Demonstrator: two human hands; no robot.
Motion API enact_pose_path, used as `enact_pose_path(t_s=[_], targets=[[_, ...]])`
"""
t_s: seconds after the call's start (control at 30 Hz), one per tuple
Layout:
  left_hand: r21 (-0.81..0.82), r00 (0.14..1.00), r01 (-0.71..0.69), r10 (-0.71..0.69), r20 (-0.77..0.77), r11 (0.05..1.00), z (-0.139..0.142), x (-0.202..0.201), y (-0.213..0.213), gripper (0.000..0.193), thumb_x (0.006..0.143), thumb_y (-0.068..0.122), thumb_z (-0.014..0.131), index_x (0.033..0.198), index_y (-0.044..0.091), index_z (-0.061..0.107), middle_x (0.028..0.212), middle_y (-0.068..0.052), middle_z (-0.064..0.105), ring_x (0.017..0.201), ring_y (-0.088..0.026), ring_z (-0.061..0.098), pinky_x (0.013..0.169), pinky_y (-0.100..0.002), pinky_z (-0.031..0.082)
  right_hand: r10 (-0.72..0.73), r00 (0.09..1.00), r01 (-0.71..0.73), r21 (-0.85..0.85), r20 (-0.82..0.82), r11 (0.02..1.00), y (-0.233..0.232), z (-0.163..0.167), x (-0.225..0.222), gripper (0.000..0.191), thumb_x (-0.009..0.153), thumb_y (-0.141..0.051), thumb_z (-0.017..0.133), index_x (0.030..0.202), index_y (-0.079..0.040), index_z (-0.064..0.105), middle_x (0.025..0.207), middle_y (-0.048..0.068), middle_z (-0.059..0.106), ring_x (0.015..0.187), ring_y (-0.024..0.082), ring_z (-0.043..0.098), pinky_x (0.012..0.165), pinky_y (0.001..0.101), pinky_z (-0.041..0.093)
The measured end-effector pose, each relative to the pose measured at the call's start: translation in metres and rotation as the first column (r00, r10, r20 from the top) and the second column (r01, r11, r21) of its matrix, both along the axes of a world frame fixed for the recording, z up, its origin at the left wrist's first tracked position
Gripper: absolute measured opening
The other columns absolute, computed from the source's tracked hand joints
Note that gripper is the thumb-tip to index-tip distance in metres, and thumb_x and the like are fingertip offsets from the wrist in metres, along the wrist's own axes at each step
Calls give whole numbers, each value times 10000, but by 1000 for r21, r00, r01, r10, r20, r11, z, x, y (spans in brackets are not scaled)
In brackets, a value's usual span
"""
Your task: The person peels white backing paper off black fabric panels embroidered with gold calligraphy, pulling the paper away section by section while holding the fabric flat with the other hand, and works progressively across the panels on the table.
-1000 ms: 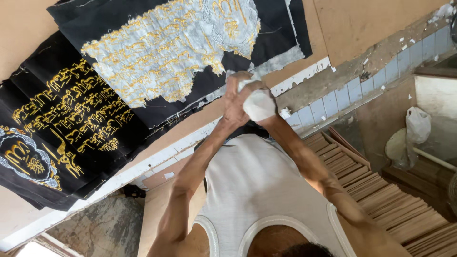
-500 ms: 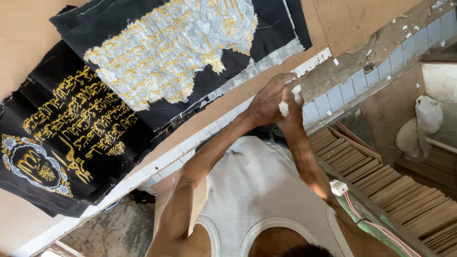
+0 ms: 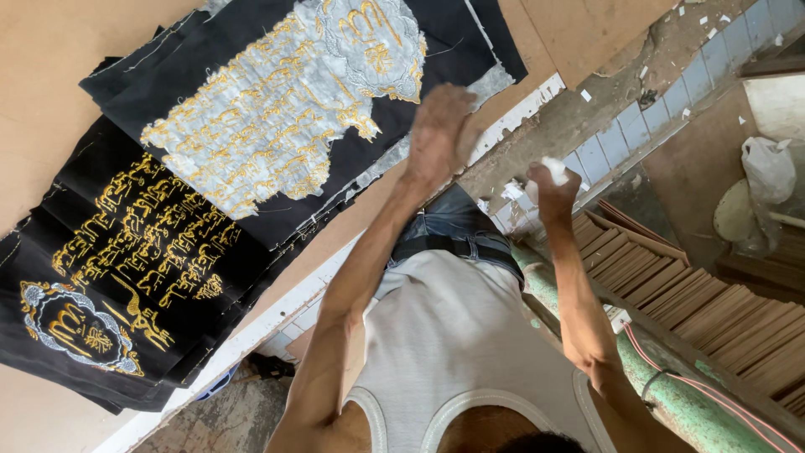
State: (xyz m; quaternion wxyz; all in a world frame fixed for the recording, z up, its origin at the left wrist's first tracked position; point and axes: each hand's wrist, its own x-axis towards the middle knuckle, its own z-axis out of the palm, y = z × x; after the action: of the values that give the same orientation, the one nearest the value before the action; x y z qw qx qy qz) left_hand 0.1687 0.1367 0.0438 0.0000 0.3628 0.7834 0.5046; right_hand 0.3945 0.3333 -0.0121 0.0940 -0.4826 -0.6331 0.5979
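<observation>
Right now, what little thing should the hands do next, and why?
Probably lower the left hand onto the edge of the black embroidered cloth. It hovers blurred just over that edge, while the right hand is off the board, closed on a small white scrap.

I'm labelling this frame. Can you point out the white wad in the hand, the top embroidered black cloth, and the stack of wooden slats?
white wad (image 3: 554,171), head view, its top above the fist
top embroidered black cloth (image 3: 285,126), head view, its stitched middle
stack of wooden slats (image 3: 713,310), head view, slat ends
</observation>
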Motion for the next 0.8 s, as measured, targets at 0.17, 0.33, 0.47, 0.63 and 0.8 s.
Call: enact_pose_path(t_s=[0.17,0.33,0.47,0.63,0.8], targets=[[-59,998,-37,34,-44,998,-30,-50,28,368,849,137,788,1163,-6,659,1233,-191,598,1217,-390,546,1080,-503,442,299,731,-381,2,614,925,20,-10,62,319,931,-230,767,1158,-7,743,1070,129,767,980,242,743,817,342,585],[-205,988,-33,1,-156,978,-32,-52,51,371,772,188,796,1079,8,688,1193,-189,603,1213,-384,500,1046,-544,352,461,536,-521,-153,707,840,28,-20,94,356,883,-293,779,1147,-56,752,1066,102,776,975,235,752,833,341,594],[-168,983,-121,94,-158,978,-28,-47,52,301,791,161,799,1056,45,717,1197,-142,608,1228,-355,501,1062,-523,358,475,584,-572,-82,658,816,66,-26,74,386,845,-344,787,1139,-96,758,1064,81,784,971,229,760,846,341,600],[-102,986,-158,162,33,982,-23,-47,52,252,793,161,839,1001,60,739,1183,-116,627,1188,-341,520,1036,-492,395,448,825,-527,179,345,831,130,-13,-1,258,889,-237,767,1099,-87,766,999,67,794,902,175,775,797,302,626],[-122,987,-161,158,-33,979,-15,-44,52,310,781,149,811,1052,31,718,1166,-132,618,1181,-356,516,1044,-508,392,638,761,-603,238,-113,761,140,28,-122,181,954,1,763,1129,20,721,1041,125,754,905,136,748,785,280,649]])
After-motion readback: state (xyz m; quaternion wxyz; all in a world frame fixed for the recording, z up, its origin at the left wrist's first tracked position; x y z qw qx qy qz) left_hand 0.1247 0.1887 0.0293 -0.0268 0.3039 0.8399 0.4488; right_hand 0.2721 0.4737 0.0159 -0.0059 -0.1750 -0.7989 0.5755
